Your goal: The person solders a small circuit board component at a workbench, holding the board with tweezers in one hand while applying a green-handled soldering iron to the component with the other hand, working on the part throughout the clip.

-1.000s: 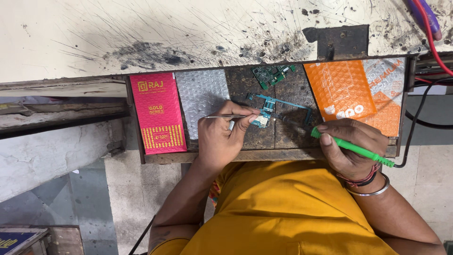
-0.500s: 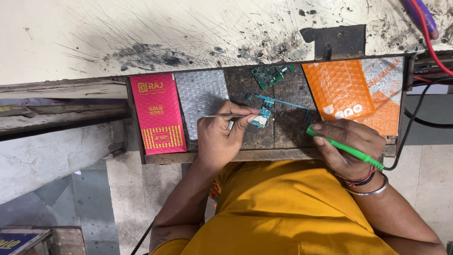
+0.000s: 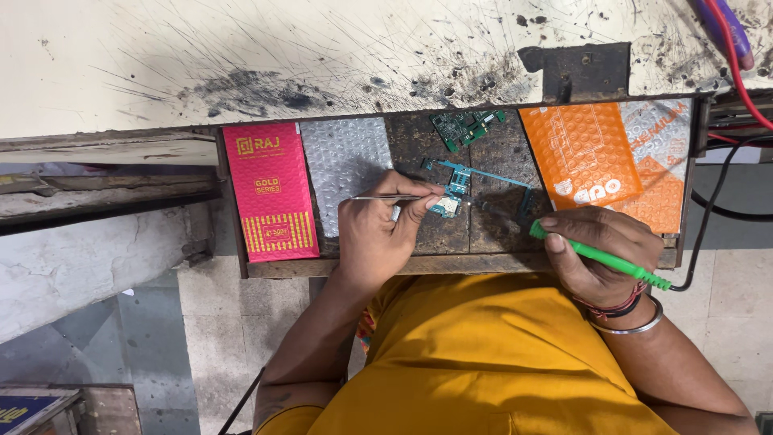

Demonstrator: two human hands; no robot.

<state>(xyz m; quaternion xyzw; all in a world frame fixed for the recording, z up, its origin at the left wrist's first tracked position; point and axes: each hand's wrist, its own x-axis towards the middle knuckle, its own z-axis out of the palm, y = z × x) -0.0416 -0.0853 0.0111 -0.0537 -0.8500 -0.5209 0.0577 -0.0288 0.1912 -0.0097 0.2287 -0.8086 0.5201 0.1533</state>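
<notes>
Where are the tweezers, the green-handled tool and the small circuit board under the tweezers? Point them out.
tweezers [image 3: 386, 197], head view, on the thin metal shaft left of the fingers.
green-handled tool [image 3: 604, 258], head view, on the middle of the green handle.
small circuit board [image 3: 448, 205], head view, on its pale square part.

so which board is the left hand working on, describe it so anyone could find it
Look in the dark open drawer under the scratched bench. Between the bubble wrap and orange pouch, it is the teal board at the tweezers; the other board, dark green, lies farther back.
</notes>
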